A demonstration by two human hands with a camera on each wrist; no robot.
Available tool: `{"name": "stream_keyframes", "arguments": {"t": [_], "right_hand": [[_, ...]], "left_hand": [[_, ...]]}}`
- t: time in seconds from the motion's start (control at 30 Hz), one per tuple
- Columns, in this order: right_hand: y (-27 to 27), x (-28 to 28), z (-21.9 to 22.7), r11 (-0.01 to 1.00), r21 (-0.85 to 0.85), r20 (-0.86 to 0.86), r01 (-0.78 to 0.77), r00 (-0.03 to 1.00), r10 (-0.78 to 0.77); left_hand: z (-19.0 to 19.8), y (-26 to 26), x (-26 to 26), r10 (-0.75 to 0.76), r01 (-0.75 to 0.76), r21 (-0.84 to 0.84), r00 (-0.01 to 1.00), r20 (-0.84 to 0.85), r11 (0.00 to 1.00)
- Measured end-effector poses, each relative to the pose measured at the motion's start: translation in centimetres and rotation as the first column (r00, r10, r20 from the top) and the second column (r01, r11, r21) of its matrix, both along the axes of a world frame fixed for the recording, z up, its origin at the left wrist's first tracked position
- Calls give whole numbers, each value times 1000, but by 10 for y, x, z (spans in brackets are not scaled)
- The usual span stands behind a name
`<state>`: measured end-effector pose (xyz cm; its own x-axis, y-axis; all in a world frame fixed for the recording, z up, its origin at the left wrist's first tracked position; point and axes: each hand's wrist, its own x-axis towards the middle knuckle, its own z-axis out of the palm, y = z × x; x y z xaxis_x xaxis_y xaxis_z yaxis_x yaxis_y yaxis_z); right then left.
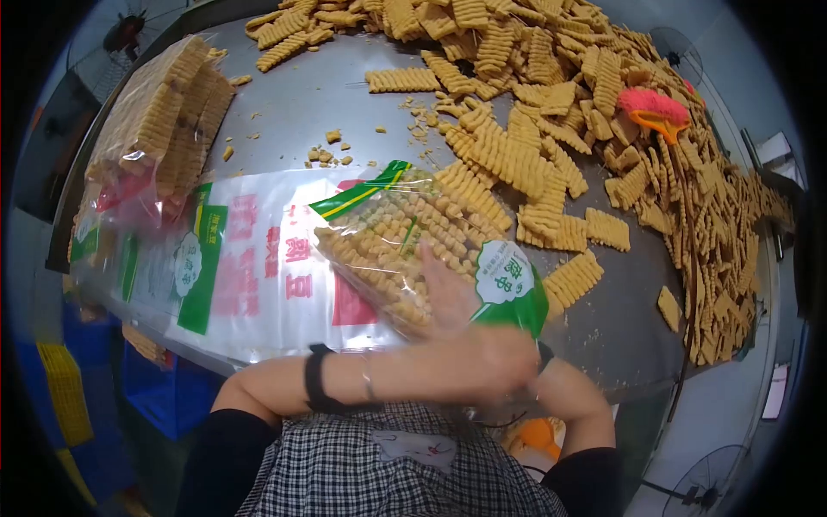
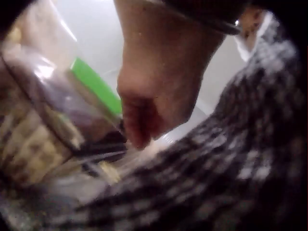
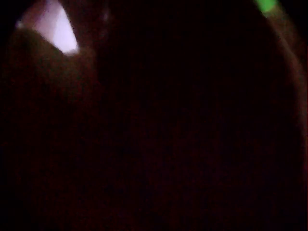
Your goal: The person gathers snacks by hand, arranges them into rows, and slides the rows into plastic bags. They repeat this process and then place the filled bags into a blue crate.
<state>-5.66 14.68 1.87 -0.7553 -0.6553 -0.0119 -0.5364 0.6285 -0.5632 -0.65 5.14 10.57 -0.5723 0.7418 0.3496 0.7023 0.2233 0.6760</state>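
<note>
In the head view a clear bag (image 1: 379, 246) filled with ridged snack pieces lies near the table's front edge, its green and white label end to the right. My right hand (image 1: 448, 297) rests on it with extended fingers, partly blurred. Crossing in front of the right forearm, my left hand (image 1: 508, 358) is blurred at the bag's near right end. The left wrist view has that left hand (image 2: 154, 101) with fingers curled, pinching clear plastic beside the checked apron. The right wrist view is almost wholly dark and hides the right hand.
Flat printed bags (image 1: 250, 258) lie to the left, under a packed bag of snacks (image 1: 159, 121). Loose snack pieces (image 1: 517, 155) pile up at the back and right. A pink brush with an orange handle (image 1: 655, 112) lies on the pile. A blue crate (image 1: 168, 392) stands below the table.
</note>
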Motion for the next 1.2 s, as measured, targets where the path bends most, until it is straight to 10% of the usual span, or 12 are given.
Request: {"name": "stream_keyframes", "arguments": {"t": [0.13, 0.2, 0.4, 0.47, 0.53, 0.6, 0.63, 1.2], "right_hand": [[-2, 1, 5, 953, -295, 40, -64, 996, 79], [-2, 10, 4, 994, -97, 62, 53, 997, -47], [43, 11, -12, 967, -71, -360, -243, 911, 203], [73, 21, -23, 886, -439, 335, 147, 942, 10], [99, 24, -30, 972, -208, 69, 106, 993, -93], [114, 30, -11, 906, -163, 89, 390, 921, -380], [103, 30, 7, 790, -279, 363, 546, 822, -440], [103, 17, -16, 784, -343, 428, 517, 829, -360]], "left_hand": [[-5, -50, -79, 534, -534, -7, 845, -22, 845], [-32, -62, -115, 588, -664, -87, 708, -391, 743], [-91, -80, -139, 469, -586, -390, 807, -360, 710], [-90, -81, -138, 470, -592, -390, 802, -368, 706], [-90, -79, -138, 485, -604, -354, 791, -372, 714], [-90, -76, -138, 484, -605, -354, 791, -375, 713], [-89, -73, -139, 490, -615, -351, 783, -384, 706], [-85, -66, -146, 462, -595, -354, 795, -393, 722]]}}
